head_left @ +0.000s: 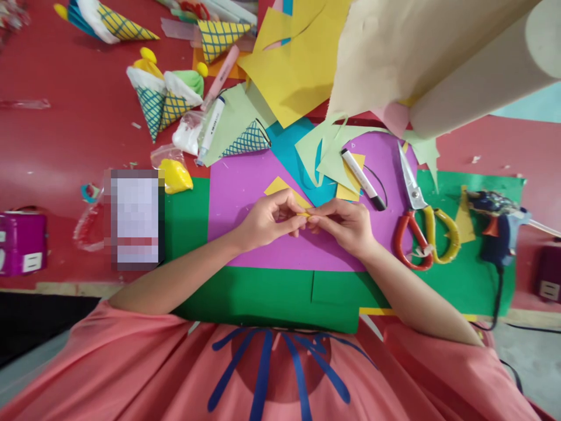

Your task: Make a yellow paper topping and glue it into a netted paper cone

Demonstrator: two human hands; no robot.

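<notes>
Between the fingertips of both hands is a small piece of yellow paper [303,214], mostly covered by the fingers. My left hand [272,217] pinches it from the left, and my right hand [344,225] pinches it from the right, with the fingertips nearly touching. Both hands are over a purple sheet [245,193]. Just beyond the left fingers lies a larger yellow paper scrap [280,187]. A white marker with a black cap [363,178] rests beyond my right hand. Scissors with red and yellow handles [418,216] lie to its right.
A glue gun [499,228] sits on the green sheet [442,286] at the right. A big paper roll [477,76] stands at the upper right. Decorated paper cones [149,105], a bag of yellow clay [175,175] and a blurred-out phone [137,219] are on the left.
</notes>
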